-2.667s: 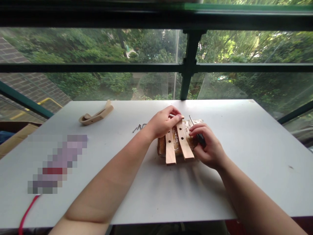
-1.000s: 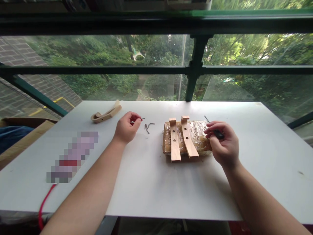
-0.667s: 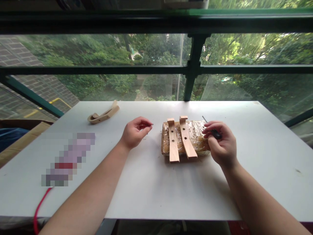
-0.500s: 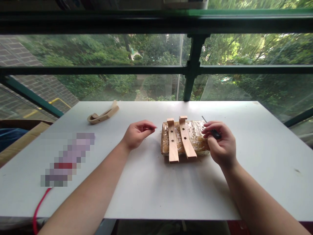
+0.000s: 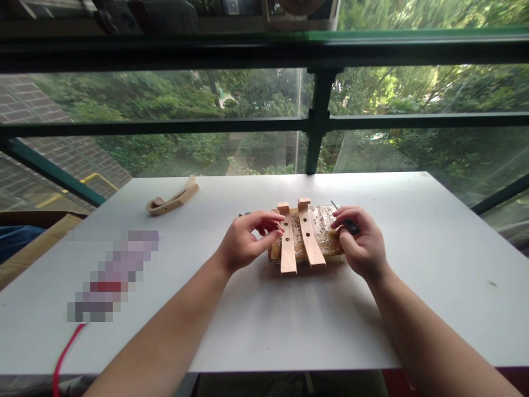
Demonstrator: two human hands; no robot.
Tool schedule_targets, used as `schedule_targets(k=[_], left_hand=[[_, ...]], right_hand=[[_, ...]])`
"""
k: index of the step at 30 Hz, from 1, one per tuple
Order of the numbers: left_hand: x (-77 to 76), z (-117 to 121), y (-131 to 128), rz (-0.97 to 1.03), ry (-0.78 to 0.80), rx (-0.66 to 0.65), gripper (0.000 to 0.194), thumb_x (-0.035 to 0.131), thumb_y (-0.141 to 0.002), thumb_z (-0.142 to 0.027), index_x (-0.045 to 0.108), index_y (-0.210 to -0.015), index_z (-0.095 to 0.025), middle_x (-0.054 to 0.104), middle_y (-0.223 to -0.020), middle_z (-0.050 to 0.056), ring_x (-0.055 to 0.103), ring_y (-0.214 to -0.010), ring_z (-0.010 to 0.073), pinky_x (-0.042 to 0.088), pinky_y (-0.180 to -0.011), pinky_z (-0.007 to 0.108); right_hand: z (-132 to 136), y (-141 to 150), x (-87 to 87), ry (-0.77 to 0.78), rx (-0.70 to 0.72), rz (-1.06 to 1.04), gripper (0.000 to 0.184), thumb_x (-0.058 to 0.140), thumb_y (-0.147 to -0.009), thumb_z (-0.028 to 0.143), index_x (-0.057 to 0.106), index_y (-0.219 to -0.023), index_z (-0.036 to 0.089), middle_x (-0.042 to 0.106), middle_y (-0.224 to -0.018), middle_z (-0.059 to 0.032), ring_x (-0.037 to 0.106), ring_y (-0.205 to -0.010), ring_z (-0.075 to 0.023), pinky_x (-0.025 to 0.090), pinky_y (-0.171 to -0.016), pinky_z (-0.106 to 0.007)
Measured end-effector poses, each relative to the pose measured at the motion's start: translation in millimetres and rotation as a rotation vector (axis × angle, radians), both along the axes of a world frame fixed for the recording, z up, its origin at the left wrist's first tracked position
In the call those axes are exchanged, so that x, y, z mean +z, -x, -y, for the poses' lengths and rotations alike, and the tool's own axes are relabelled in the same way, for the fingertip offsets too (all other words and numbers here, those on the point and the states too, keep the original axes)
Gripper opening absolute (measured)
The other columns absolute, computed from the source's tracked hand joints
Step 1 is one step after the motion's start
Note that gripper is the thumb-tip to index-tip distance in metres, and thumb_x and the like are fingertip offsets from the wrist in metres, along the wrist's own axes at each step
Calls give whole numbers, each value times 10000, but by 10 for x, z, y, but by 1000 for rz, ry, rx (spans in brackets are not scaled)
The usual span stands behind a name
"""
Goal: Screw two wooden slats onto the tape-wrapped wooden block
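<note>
Both forearms are bare and reach forward, converging toward the middle. The left hand point(image 5: 247, 241) lies on its side, palm turned inward, with thumb and forefinger pinched together at the tips and the other fingers curled loosely below. The right hand point(image 5: 361, 245) is closed in a fist, knuckles up, its fingers bent inward toward the left hand.

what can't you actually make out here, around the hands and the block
Head view, the only one:
- Left hand: whatever its fingertips pinch at the left wooden strip is too small to tell.
- Right hand: the dark tool is mostly covered by its fingers.
- Wrapped block: its contents blur behind glossy film.
- A pixelated patch hides something on the table.
</note>
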State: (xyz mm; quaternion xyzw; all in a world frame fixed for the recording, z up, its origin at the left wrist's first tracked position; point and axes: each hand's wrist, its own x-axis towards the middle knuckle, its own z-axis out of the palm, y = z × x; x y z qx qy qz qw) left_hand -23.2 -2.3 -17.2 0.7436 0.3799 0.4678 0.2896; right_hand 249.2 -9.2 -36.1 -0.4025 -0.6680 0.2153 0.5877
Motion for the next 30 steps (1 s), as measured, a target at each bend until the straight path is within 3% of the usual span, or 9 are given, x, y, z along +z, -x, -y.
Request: schedule_targets(k=[6, 15, 20, 30], left_hand=[[-16, -3, -143, -113, -53, 27, 127, 706, -883, -270, 755, -982, -207, 782, -935, 56, 704, -776, 147, 555, -654, 253], [-150, -43, -121, -129, -76, 21, 169, 675, -909, -266, 773, -1044, -239, 778, -997, 59, 706, -860, 167, 577, -732, 274], [-199, -40, -112, -120, -65, 84, 182, 672, -912, -306, 762, -1052, -234, 780, -1010, 61, 711, -866, 175, 585, -755, 283], [-221, -36, -108, -96, -53, 76, 160, 679, -915, -281, 761, -1046, -238, 780, -1019, 46, 711, -889, 166, 570, -771, 272]], right_hand=[[-9, 6, 43, -36, 61, 187, 302, 538, -806, 0, 621, -970, 240, 631, -1094, -63, 625, -1050, -230, 522, -923, -408], [-31, -22, -5, -90, 132, 463, 429, 524, -812, -18, 672, -1103, 260, 605, -1190, -93, 612, -1080, -253, 543, -934, -447], [-14, -11, -7, -120, 113, 550, 417, 552, -826, 18, 668, -1136, 271, 622, -1201, -96, 623, -1064, -271, 552, -901, -463], [-8, -11, -9, -151, 109, 648, 445, 552, -839, 23, 666, -1185, 280, 622, -1209, -94, 603, -1065, -281, 543, -892, -480]])
